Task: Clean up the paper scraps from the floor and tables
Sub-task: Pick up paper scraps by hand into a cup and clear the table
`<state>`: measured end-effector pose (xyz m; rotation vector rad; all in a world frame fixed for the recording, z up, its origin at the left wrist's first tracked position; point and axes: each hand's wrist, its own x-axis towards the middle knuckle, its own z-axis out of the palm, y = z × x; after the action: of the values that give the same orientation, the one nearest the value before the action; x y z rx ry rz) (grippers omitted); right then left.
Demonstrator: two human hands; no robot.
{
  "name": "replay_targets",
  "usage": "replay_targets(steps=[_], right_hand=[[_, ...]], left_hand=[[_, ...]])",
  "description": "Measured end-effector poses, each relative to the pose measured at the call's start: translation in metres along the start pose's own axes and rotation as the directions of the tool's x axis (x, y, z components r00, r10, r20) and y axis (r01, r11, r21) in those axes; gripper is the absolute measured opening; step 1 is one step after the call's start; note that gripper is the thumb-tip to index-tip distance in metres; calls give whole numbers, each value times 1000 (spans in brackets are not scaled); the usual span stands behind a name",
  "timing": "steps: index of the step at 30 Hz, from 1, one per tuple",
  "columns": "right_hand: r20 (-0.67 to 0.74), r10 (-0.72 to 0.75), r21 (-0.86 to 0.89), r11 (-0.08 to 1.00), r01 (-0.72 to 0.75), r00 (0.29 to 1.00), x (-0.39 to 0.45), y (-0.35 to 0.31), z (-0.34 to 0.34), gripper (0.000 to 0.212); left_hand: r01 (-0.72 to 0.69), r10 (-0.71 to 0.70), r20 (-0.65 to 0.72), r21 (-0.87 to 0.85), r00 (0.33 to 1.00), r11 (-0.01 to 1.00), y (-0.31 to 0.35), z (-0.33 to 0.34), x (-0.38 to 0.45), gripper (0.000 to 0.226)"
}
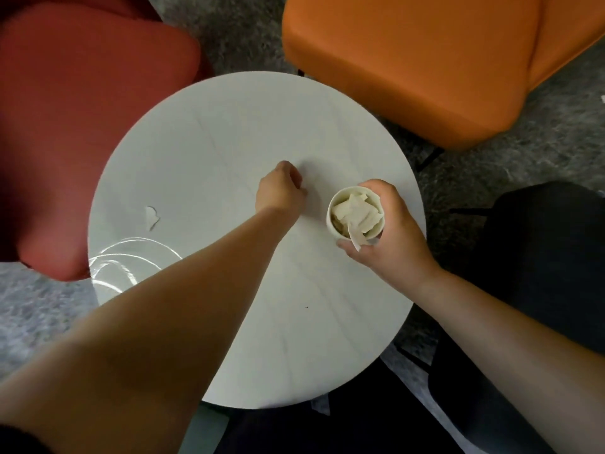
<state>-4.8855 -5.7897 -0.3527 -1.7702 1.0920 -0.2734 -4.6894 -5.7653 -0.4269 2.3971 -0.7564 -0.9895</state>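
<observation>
White torn paper scrap (151,217) lies on the round white table (229,126), well left of the curled left hand (281,188), whose contents I cannot tell. Right hand (389,234) grips the scrap-filled paper cup (355,215), farther off.

A red chair (82,126) is set at the upper left and an orange chair (425,60) at the upper right, both close to the rim of the round white desk (229,132). A black seat (540,257) is seen at the right. Grey carpet (235,34) is visible between the chairs. A clear plastic lid (131,260) is laid on the desk's left edge.
</observation>
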Motion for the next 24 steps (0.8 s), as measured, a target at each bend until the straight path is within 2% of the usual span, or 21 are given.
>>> replay_targets(steps=[3, 6, 10, 12, 17, 21, 24], right_hand=[[17, -22, -42, 999, 23, 1000, 2, -8, 12, 78], [38, -40, -56, 998, 43, 998, 4, -19, 28, 80], [58, -53, -68, 996, 57, 997, 8, -34, 54, 79], [60, -61, -80, 995, 66, 996, 8, -40, 68, 79], [79, -52, -90, 994, 59, 996, 3, -51, 90, 77], [67, -34, -100, 994, 41, 997, 0, -57, 98, 77], [52, -26, -99, 995, 31, 998, -1, -61, 101, 76]], left_hand=[[51, -57, -42, -134, 997, 990, -28, -20, -16, 6], [109, -144, -165, -203, 976, 973, -73, -54, -32, 6], [202, -297, -378, -271, 877, 941, -133, -105, -42, 27], [218, -335, -435, -298, 836, 929, -153, -123, -41, 31], [318, -390, -394, -237, 832, 918, -172, -139, -26, 3], [296, -370, -390, -238, 843, 925, -179, -142, -19, 11], [254, -303, -332, -185, 893, 949, -184, -146, -17, 19]])
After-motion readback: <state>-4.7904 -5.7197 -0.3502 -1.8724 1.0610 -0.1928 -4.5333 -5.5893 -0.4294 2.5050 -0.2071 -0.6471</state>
